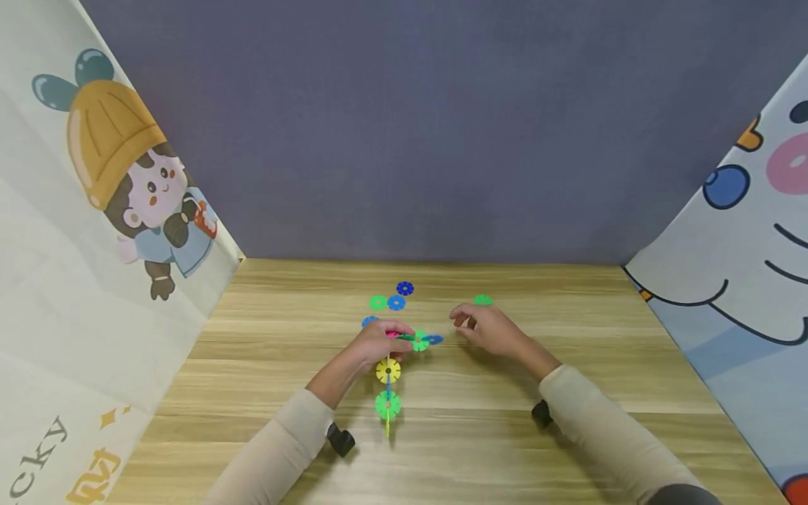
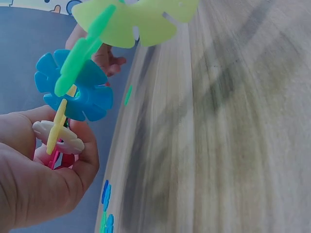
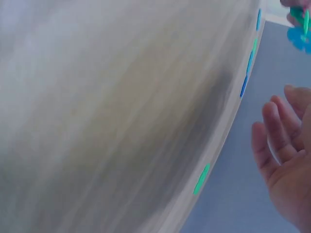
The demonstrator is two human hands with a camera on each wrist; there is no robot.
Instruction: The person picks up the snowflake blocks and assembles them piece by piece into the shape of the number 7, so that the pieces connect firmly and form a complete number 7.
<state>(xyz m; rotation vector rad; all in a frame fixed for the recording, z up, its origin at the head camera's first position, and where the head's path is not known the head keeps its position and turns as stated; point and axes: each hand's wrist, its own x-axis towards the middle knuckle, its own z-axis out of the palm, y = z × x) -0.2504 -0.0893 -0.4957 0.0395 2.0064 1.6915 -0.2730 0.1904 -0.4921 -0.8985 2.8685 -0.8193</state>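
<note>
"What does the left hand (image 1: 376, 341) have hold of?"

"A chain of notched plastic discs (image 1: 381, 369). Thumb and fingers pinch it around a pink disc (image 2: 53, 159), with a white disc (image 2: 73, 144) just beside the fingers."

"And how does the chain run from there?"

"One branch comes toward the near side: a yellow disc (image 1: 394, 369), a blue one turned edge-on, a green disc (image 1: 381, 405), then a lime disc (image 1: 388, 426) edge-on at the near end. The other branch points right from the fingertips, through a bright green disc (image 1: 418, 346) to a blue end disc (image 1: 433, 339)."

"Is the right hand (image 1: 491, 330) on it too?"

"No, it hangs over the table (image 1: 480, 435) to the right of that blue end, clear of it. Its fingers are loosely bent and apart from the thumb, with nothing in them."

"Any loose discs?"

"On the far left part of the table, a dark blue disc (image 1: 400, 288) lies farthest, then a mid-blue disc (image 1: 392, 303) with a loose green disc (image 1: 374, 302) just left of it. Another blue disc (image 1: 369, 321) is nearer, partly behind the left hand. A lone green disc (image 1: 482, 300) lies just beyond the right hand."
</note>
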